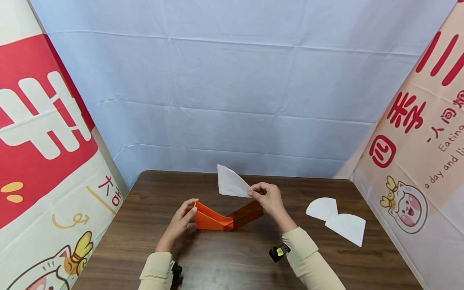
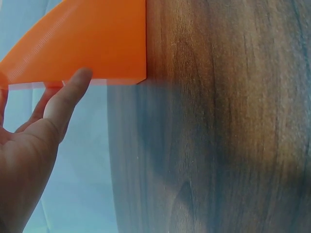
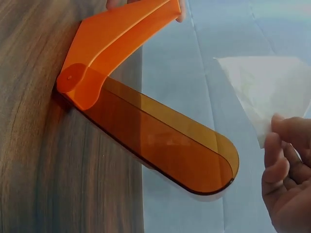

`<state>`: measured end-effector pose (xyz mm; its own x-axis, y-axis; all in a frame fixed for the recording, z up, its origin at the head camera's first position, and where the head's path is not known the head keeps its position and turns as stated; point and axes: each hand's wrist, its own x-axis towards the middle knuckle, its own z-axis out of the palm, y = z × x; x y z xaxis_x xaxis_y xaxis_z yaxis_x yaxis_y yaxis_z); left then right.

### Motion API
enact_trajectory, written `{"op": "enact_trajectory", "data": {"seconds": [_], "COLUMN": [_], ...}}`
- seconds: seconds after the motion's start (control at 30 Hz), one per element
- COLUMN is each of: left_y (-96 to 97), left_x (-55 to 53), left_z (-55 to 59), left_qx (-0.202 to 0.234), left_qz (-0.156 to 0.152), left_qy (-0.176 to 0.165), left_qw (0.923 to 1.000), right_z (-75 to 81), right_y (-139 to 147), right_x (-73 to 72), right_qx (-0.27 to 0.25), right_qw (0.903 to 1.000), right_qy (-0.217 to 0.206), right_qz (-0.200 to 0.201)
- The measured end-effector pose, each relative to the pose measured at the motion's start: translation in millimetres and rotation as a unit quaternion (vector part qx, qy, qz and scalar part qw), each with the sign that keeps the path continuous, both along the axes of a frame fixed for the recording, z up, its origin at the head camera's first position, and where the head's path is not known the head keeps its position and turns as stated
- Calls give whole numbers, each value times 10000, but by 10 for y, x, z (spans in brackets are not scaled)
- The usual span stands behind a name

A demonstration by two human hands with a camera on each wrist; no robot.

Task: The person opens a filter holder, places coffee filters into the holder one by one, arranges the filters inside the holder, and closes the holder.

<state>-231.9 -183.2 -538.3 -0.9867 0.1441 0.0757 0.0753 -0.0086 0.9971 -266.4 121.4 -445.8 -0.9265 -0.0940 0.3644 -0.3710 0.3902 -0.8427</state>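
An orange coffee filter holder (image 1: 208, 221) stands on the table, its hinged see-through amber lid (image 1: 249, 215) swung out to the right. My left hand (image 1: 180, 219) holds the tall left end of the holder, thumb against the orange side (image 2: 109, 46) in the left wrist view and the other fingers partly hidden behind it. Above the lid, my right hand (image 1: 270, 198) pinches one corner of a white fan-shaped paper filter (image 1: 231, 183) between thumb and fingers. The right wrist view shows this raised paper (image 3: 272, 87) apart from the holder.
Two more white paper filters (image 1: 322, 208) (image 1: 347, 226) lie on the right of the dark wooden table (image 1: 224, 262), their edges meeting. A pale blue cloth (image 1: 232, 100) hangs behind the table's back edge, with printed cloths (image 1: 402, 161) on both sides.
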Motion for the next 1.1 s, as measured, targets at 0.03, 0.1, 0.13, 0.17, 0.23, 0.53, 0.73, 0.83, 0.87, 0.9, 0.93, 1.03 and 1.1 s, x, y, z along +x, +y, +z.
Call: {"op": "enact_trajectory", "data": {"seconds": [0.03, 0.1, 0.13, 0.17, 0.23, 0.53, 0.73, 0.83, 0.87, 0.9, 0.93, 1.03, 1.1], "left_y": [0, 1, 1, 2, 3, 21, 26, 23, 21, 19, 18, 25, 24], "left_x": [-2, -4, -5, -5, -5, -5, -6, -10, -10, -8, -3, 43, 42], "left_z": [1, 3, 3, 3, 0, -22, -16, -18, -19, -18, -16, 87, 85], "left_qx": [17, 11, 21, 22, 30, -177, -131, -88, -91, -77, -74, -47, -43], "left_qz": [1, 25, 40, 53, 83, 265, 276, 244, 230, 210, 209, 147, 141], "left_qy": [-2, 6, 5, 13, 22, 57, 69, 49, 41, 43, 49, -20, -9], "left_qw": [10000, 10000, 10000, 10000, 10000, 9995, 9995, 9997, 9997, 9997, 9997, 9999, 9999], "right_z": [0, -1, 1, 4, 9, -4, -26, -30, -30, -32, -37, -47, -59], "right_y": [-5, -15, -22, -29, -44, -133, -197, -225, -235, -245, -255, -286, -300], "right_x": [-4, -11, -13, -16, -19, 11, 11, 18, 21, 24, 25, 33, 37], "right_qx": [81, 294, 393, 472, 606, 923, 732, 735, 758, 798, 833, 947, 990], "right_qw": [9999, 9994, 9989, 9985, 9976, 9939, 9958, 9960, 9957, 9951, 9946, 9928, 9922], "right_qy": [71, 152, 177, 186, 180, 498, 264, 7, -91, -168, -239, -418, -473], "right_qz": [36, 114, 165, 212, 293, 333, 477, 511, 527, 550, 572, 601, 598]}}
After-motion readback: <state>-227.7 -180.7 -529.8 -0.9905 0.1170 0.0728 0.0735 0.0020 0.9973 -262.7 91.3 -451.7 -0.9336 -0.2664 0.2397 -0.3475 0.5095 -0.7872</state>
